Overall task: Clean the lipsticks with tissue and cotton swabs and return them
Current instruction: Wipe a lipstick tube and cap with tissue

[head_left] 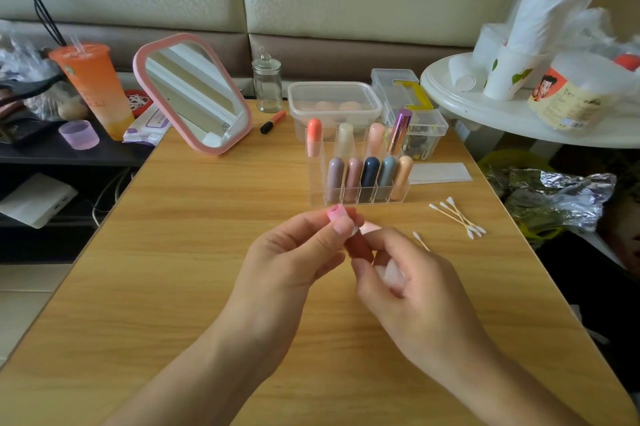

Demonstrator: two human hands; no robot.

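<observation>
The left hand [287,259] held the lipstick [358,249] just above the surface [173,269], its grip pinched near the pink top, likely to steady it. The right hand [415,287] curled its grip round a swab [420,240], ready to wipe.

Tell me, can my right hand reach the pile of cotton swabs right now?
Probably yes: the cotton swabs lie on open table just beyond the right hand, though its fingers are busy gripping the lipstick.
</observation>
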